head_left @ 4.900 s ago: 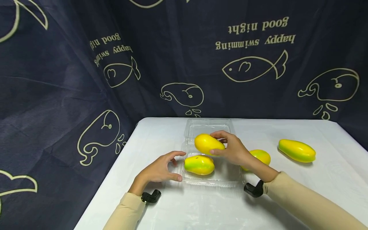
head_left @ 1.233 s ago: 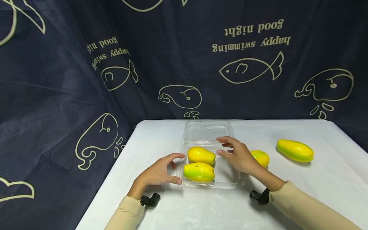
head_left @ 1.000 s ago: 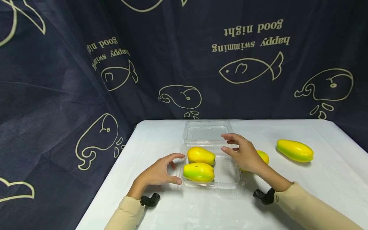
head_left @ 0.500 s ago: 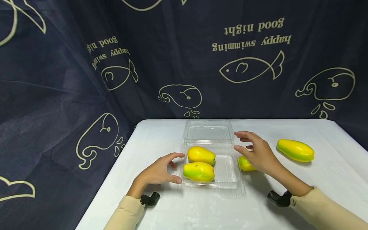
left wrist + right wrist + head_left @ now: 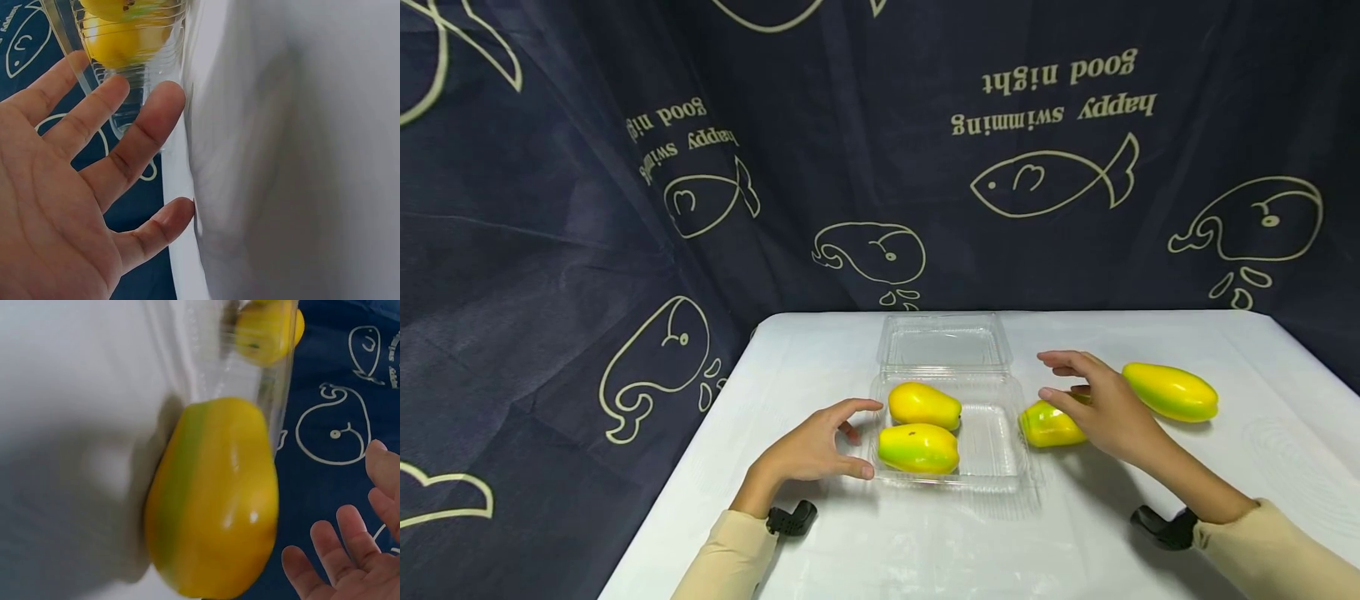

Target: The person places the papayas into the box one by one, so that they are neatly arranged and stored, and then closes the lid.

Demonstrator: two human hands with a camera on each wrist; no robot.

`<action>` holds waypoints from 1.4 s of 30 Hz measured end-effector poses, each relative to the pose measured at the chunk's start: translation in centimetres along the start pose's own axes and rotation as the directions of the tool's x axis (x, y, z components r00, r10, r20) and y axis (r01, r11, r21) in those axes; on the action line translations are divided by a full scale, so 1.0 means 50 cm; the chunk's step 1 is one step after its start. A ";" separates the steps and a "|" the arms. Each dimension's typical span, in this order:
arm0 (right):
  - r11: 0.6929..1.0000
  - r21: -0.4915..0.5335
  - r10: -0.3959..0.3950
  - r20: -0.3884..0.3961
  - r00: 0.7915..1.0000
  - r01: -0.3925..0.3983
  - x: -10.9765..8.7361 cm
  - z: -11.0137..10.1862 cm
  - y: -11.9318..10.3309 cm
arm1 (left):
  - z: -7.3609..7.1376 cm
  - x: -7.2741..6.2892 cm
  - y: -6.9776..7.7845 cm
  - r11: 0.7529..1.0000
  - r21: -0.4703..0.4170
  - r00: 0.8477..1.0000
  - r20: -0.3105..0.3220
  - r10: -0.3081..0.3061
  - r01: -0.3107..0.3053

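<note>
Two yellow-green papayas lie side by side in the left part of a clear plastic clamshell container (image 5: 992, 437); one is the rear papaya (image 5: 923, 405), the other the front papaya (image 5: 919, 449). My left hand (image 5: 808, 446) stays at the container's left side, fingers and thumb spread around that end and holding nothing. To the right of the container, my right hand (image 5: 1112, 417) hovers over a third papaya (image 5: 1048, 425) on the table, its fingers loosely extended. That papaya, partly covered by the hand in the head view, shows whole beside the fingers in the right wrist view (image 5: 212, 500).
The container's lid (image 5: 943, 343) lies folded back toward the far table edge. Another papaya (image 5: 1172, 392) rests farther right on the white-covered table (image 5: 925, 550). A dark blue printed curtain (image 5: 1060, 250) hangs behind and to the left.
My right hand has set a papaya down in the container behind the front one and let go. It has since moved right, over the papaya beside the container. The left hand has barely moved.
</note>
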State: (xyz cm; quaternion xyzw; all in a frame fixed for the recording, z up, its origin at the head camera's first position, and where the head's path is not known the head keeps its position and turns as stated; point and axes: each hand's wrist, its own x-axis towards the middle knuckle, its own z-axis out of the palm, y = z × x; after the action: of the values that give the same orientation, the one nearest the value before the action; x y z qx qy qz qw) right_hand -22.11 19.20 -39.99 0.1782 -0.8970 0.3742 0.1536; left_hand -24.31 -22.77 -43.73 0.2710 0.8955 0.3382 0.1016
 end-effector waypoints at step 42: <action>0.979 -0.158 -0.123 0.026 0.992 0.126 -0.047 0.012 0.107 | -0.003 0.001 0.002 1.000 0.010 1.000 0.012 -0.005 0.005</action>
State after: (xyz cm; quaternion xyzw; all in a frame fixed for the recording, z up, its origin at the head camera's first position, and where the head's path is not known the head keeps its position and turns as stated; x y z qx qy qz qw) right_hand -22.42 22.76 -44.64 0.2241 -0.9123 0.2896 0.1835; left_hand -24.35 -22.75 -43.55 0.2713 0.8972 0.3318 0.1065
